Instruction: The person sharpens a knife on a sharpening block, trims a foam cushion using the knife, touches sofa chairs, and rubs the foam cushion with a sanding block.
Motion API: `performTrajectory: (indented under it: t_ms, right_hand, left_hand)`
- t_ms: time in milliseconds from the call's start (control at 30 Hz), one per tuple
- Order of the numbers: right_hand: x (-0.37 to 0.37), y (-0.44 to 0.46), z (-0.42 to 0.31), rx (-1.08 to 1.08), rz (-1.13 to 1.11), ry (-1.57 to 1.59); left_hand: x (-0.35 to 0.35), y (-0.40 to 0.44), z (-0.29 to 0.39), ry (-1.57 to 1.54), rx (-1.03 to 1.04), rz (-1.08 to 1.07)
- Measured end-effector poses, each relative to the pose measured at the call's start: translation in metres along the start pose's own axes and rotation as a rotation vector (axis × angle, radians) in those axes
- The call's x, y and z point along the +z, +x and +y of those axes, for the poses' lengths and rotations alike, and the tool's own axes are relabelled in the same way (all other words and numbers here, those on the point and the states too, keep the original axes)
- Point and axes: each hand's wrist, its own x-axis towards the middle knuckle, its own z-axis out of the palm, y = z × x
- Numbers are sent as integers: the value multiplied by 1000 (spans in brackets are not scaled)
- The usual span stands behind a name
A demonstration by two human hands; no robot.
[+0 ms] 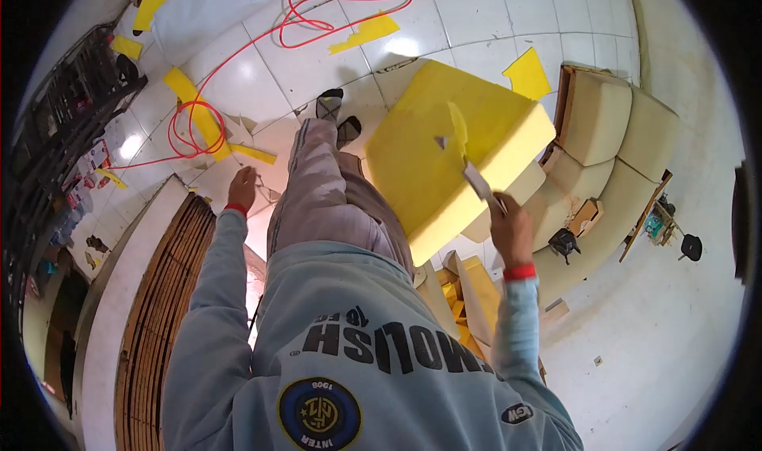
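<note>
Fingers of the left hand (243, 187) close together near a yellow strip (254, 154), thick yellow foam block (432, 153) beside the legs (321, 189), right hand (511, 227) gripping a flat tool (478, 183) that reaches over the block.

Bright overall, light src unclear. Glare on glossy white floor tiles (474, 14) @ 12 & 9–10 o'clock. Strong fisheye bend, black vignette @ corners; edges soft, ctr sharper.

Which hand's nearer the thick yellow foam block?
Right. The right hand is just off the near right side of the foam block, its flat-bladed tool reaching over it. The left hand is across the legs, well away.
</note>
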Motion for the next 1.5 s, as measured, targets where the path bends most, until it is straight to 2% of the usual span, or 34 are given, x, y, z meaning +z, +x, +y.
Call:
performTrajectory:
  t_ms: [100,133,267,333,367,433,500,533,633,733,833,900,933,967,1000,1067,1133,1233,1267,1367,1400,1467,1500]
  right_hand:
    - [52,34,21,-60,57,-1]
    - [48,32,22,-106,54,26]
    - [-26,-28,-9,14,-24,86]
    - [-40,-44,-20,72,1,97]
    - [-39,-41,-22,65,10,78]
    - [-31,-33,-26,48,23,36]
    - [-23,-28,-31,63,21,8]
    - [-19,-25,-33,69,23,-7]
    - [-8,-31,-27,76,75,82]
    - [5,-23,-16,82,44,38]
    - [41,5,5,37,57,3]
    - [57,31,6,80,18,-50]
    - [68,39,14,25,54,-30]
    - [76,42,22,-30,92,-10]
    - [63,34,16,2,35,-48]
    - [25,2,2,73,-88,-26]
    - [-8,-38,-11,54,-7,51]
    - [-11,-49,-13,83,31,53]
    - [-8,-39,-16,87,8,54]
    - [28,5,3,4,-15,-45]
    - [37,12,12,-54,29,-78]
    - [34,15,8,-48,19,-30]
    - [32,16,3,-43,17,-4]
  left_hand:
    - [35,7,26,-221,22,-106]
    - [39,2,45,-283,43,-134]
    - [47,-12,113,-364,130,-156]
    - [102,-7,116,-269,311,-241]
    - [144,2,126,-125,298,-418]
    - [246,-20,137,-353,271,-539]
    - [326,-43,158,-681,84,-669]
    - [313,-65,203,-299,189,-564]
    - [352,-95,232,-245,101,-563]
    - [323,-107,252,-56,71,-635]
    - [333,-89,231,-213,84,-655]
    - [311,-88,244,-116,105,-614]
    - [309,-90,240,-67,110,-596]
    - [320,-87,223,-142,131,-665]
    - [356,-76,188,-219,157,-728]
    - [348,-61,169,-273,189,-732]
    - [287,-69,185,-231,188,-631]
    - [297,-77,178,-154,169,-544]
    - [305,-79,183,-138,173,-631]
    - [298,-92,224,-266,223,-549]
    - [325,-78,214,-340,258,-427]
    - [326,-77,213,-259,546,78]
    - [349,-86,204,-152,462,-118]
